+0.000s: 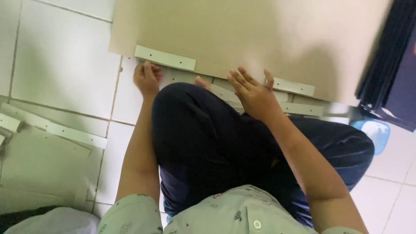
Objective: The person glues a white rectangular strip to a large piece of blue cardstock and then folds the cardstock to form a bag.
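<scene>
A large beige board (242, 34) lies on the white tiled floor in front of my knees. Pale green strips with small holes lie along its near edge, one at the left (164, 58) and one at the right (294, 87). My left hand (146, 79) rests on the floor at the board's edge, just below the left strip, its fingers curled; whether it holds anything is hidden. My right hand (253, 93) lies flat with fingers spread on more pale strips (299, 108) beside the board. My legs in dark trousers (208, 130) are folded between my arms.
More pale strips (65, 132) and beige panels (39, 169) lie on the floor at the left. A dark blue object (394, 65) stands at the right edge, with a light blue item (375, 132) below it. White cloth (52, 221) is at the bottom left.
</scene>
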